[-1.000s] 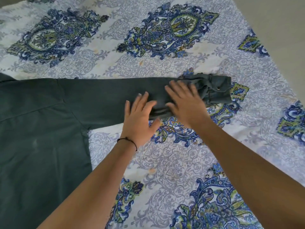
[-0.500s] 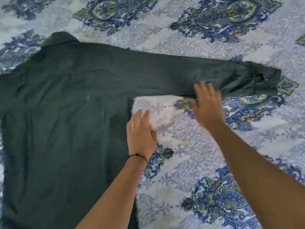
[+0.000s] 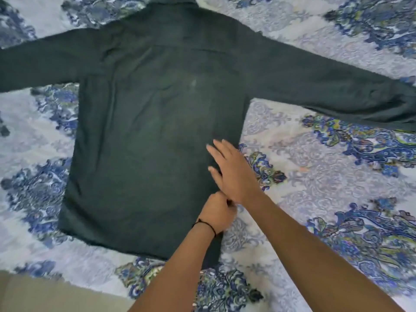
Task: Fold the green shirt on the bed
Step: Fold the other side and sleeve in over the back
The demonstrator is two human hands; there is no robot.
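Observation:
The dark green shirt (image 3: 153,136) lies flat, back side up, on the bed, collar at the top and both sleeves spread out to the sides. My left hand (image 3: 217,211), with a black cord on the wrist, is closed at the shirt's right side edge near the hem and seems to pinch the fabric. My right hand (image 3: 234,172) lies flat with fingers apart, just above the left one, resting across the same right edge of the shirt body.
The patterned blue and white bedsheet (image 3: 326,188) covers the bed all around the shirt. The bed's near edge and a strip of beige floor (image 3: 45,293) show at the bottom left.
My view has swung left from the right sleeve to the whole shirt. Both hands have come off the sleeve and moved down to the body's right edge; my left hand has closed.

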